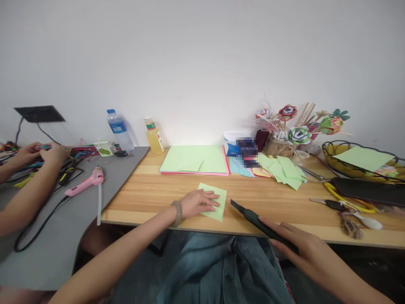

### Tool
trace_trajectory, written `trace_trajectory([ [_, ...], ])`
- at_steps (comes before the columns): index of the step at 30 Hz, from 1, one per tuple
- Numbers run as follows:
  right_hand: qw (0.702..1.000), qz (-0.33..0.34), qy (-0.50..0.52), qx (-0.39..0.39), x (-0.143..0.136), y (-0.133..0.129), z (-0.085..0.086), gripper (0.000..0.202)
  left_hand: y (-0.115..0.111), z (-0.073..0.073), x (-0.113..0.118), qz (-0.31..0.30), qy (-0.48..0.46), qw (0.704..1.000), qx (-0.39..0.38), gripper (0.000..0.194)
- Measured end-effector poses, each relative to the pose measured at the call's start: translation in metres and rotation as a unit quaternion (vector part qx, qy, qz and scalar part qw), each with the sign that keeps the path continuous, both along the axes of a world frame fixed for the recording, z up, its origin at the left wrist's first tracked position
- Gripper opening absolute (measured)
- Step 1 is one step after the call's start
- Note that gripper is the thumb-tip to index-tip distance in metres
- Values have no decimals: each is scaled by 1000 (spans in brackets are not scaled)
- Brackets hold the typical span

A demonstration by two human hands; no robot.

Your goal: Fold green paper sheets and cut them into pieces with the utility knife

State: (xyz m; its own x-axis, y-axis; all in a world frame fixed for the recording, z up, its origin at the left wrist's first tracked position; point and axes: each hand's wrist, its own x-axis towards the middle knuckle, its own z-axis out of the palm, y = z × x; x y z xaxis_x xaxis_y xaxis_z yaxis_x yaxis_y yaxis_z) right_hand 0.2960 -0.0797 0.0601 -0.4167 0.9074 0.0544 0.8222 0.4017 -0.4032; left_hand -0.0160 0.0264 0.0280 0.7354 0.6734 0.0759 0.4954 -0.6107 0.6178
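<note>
My left hand (pixel 198 202) lies flat with its fingers spread on a small light green sheet of paper (pixel 217 213) near the table's front edge. A bracelet (pixel 177 212) circles that wrist. In my right hand (pixel 292 240) is a dark green utility knife (pixel 257 221), its blade pointing left toward the paper without touching it. Behind my left hand lies a stack of coloured paper (pixel 193 157), green on top with pink edges beneath. Smaller cut green pieces (pixel 284 171) are heaped to the right of the stack.
Paper flowers (pixel 300 135), a yellow basket (pixel 340 166), scissors (pixel 333 204) and a black case (pixel 367 190) fill the right side. A yellow drink bottle (pixel 154 137) stands at the back. On the grey table, a pink glue gun (pixel 85 184) lies near another person's hands (pixel 52 154).
</note>
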Motion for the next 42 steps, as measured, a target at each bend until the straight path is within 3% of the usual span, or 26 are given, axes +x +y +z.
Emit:
trace_trajectory([
  [10,998,48,-12,-43,-14,-7,11,41,11,3,3,20,-66,993,-97,47],
  [17,998,45,-53,-8,-25,15,3,44,21,15,-1,-20,-32,992,-121,48],
  [21,995,27,-94,21,-31,25,-2,44,23,18,-1,-8,0,997,-75,44],
  [25,993,7,-112,41,-36,27,-4,45,17,11,3,24,44,999,10,41],
  [28,990,-10,-127,55,-40,28,-6,45,12,5,5,12,85,995,47,42],
  [42,977,-19,-197,80,-48,29,-5,44,11,3,5,-14,165,982,94,45],
])
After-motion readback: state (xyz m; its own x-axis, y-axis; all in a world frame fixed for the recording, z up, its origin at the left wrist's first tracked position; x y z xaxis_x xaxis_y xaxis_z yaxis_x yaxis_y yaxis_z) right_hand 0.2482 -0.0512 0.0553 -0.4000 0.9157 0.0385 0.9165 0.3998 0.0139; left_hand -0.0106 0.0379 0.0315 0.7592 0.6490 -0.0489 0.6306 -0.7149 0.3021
